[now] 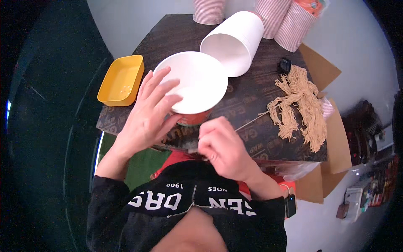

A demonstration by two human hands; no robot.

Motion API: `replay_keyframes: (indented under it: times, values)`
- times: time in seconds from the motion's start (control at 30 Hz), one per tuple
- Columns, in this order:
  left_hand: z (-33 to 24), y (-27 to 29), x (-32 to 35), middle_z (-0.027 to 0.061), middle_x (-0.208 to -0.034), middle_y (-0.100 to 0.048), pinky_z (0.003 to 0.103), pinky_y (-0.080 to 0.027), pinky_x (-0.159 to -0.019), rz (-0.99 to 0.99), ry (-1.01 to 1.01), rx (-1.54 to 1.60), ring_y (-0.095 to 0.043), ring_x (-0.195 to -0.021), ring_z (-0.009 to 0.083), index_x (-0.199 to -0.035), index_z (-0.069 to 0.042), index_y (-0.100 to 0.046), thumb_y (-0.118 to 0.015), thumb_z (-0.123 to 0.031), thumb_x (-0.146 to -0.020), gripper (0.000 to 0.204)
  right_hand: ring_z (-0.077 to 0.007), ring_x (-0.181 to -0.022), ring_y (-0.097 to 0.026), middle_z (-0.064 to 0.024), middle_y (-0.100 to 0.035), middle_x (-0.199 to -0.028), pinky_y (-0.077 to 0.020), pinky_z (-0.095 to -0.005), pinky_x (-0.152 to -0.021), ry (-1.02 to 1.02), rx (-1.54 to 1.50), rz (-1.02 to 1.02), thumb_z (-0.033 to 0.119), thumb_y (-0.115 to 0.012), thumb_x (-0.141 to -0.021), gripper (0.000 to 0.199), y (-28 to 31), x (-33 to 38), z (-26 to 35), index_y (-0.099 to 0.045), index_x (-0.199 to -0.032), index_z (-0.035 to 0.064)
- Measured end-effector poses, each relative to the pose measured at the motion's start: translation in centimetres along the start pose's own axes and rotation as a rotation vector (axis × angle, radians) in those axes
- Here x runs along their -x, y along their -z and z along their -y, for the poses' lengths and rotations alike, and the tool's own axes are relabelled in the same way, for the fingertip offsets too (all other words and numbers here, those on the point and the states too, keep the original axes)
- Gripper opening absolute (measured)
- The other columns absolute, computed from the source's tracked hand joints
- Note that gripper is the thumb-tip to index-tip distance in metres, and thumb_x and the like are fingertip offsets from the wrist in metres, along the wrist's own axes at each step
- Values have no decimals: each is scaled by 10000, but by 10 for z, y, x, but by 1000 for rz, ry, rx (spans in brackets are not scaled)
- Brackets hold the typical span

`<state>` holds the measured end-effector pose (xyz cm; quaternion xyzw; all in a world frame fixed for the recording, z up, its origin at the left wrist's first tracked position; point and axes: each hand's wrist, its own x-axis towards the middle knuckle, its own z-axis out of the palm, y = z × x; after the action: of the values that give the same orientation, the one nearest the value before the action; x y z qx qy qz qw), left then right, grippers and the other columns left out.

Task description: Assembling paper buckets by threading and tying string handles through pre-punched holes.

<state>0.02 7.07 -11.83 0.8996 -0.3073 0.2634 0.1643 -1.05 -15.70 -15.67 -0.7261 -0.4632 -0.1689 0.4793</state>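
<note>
A round paper tub [197, 80], white inside with some red and green printing on its outer wall, stands near the table's front edge, its mouth facing me. My left hand [147, 113] is at its left side, fingers spread and reaching over the rim, holding nothing visible. Just right of the tub's base, my right hand [222, 145] is closed in a pinch, slightly blurred. A thin pale string [252, 122] runs straight from this hand toward a bundle of beige cords [300, 105] on the right of the table. The pinched fingertips are partly hidden.
A yellow rectangular box [121, 80] with a few small bits inside sits at the left edge. Behind the tub a white bucket [237, 44] lies on its side. Stacked tubs [296, 29] line the back, beside a small black object [284, 65]. An open cardboard box [336, 143] stands right of the table [168, 35].
</note>
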Motion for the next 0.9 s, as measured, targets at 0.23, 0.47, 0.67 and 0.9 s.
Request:
replay_keyframes:
  times: [0.23,0.47,0.67,0.9]
  values:
    - [-20,-12,24,115,-749,-599,381,-467,-579,-405,-14,263,-578,-637,282,-845,1,-624,-637,57,-808,69,-234,-847,-572,-124,-558,-964,-465,-302,-762,-237,-129,-184,-12,-642,-863,79,-6,8,-2,-565,-855,2]
    - [-47,-25,26,130,-610,-559,354,-411,-491,94,330,784,-542,-513,221,-719,11,-592,-636,-218,-968,341,-293,-815,-572,-148,-552,-974,-481,-353,-690,-96,-47,-199,-49,-660,-829,137,-14,6,-1,-551,-897,-2]
    - [-53,-30,24,121,-619,-529,354,-415,-511,68,402,847,-514,-520,224,-767,22,-571,-569,-116,-992,264,-283,-685,-625,-145,-604,-832,-484,-357,-585,-172,-77,-197,-24,-655,-872,113,-21,15,2,-558,-925,2]
    - [-53,-27,25,123,-690,-537,360,-441,-570,44,349,758,-526,-590,257,-847,13,-556,-537,-43,-978,144,-110,-500,-532,-43,-574,-628,-395,-263,-471,-326,-98,-246,-29,-666,-877,92,-24,16,9,-596,-921,10]
